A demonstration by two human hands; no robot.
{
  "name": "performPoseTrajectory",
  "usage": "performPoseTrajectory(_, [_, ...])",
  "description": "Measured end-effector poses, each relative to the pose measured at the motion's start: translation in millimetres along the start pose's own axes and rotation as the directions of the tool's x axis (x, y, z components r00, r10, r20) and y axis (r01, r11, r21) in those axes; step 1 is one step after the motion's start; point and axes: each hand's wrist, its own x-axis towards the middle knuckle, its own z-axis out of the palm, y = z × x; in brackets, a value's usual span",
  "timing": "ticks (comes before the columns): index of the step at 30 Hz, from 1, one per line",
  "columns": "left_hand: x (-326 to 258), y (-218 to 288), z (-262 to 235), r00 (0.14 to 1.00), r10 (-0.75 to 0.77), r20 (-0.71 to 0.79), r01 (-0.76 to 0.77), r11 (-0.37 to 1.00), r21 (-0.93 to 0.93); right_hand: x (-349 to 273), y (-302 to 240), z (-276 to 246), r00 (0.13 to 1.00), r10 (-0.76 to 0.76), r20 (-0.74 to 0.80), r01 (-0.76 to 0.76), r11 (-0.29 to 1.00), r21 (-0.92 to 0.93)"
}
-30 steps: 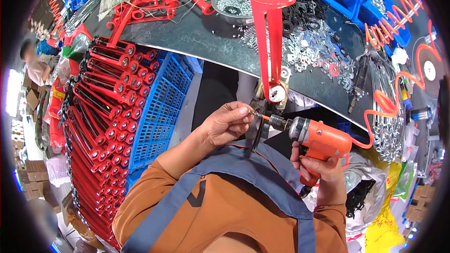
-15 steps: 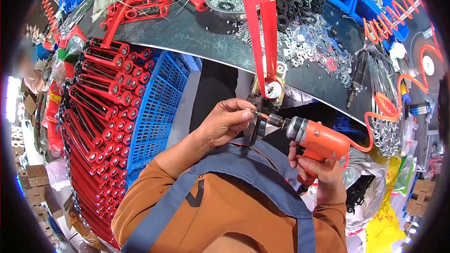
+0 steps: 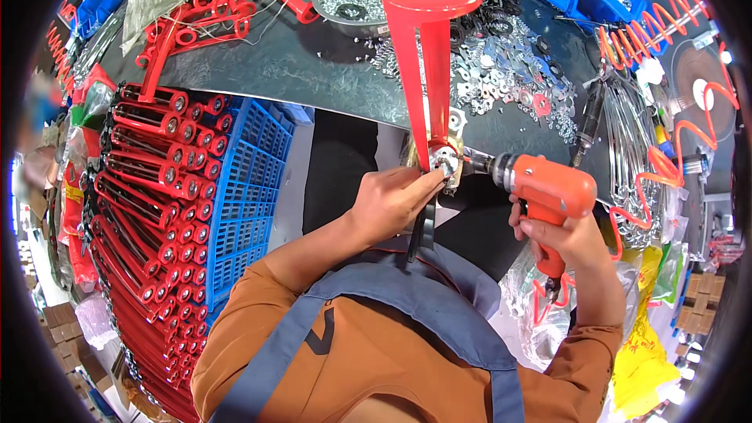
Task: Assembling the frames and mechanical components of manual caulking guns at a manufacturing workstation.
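Orange drill (image 3: pixel 554 185) in right grip (image 3: pixel 570 238) (red frame (image 3: pixel 440 70) forward-left)

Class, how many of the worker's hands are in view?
2: the left hand at the foot of the upright red frame, the right hand gripping the orange power tool.

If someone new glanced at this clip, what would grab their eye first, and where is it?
Probably the dense stack of glossy red metal frames on the left, beside a blue plastic lattice crate. Next, the upright red metal frame with a ring-shaped top at centre, the left hand at its lower end. Right of that, the right hand grips an orange pistol-shaped power driver.
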Motion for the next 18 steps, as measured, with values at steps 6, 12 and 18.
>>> performPoseTrajectory(6, [-8,-10,12,0.993,0.089,0.071,-0.090,0.996,0.018,26,-52,6,0.984,0.175,0.029,-0.167,0.969,-0.184])
performPoseTrajectory(12, [-16,-28,31,0.992,0.082,0.094,-0.078,0.996,-0.050,73,-79,4,0.787,-0.299,0.539,0.591,0.615,-0.522])
performPoseTrajectory(18, [-7,-19,25,0.997,0.078,0.010,-0.078,0.997,-0.026,92,-127,20,0.851,0.413,0.325,0.056,0.543,-0.838])
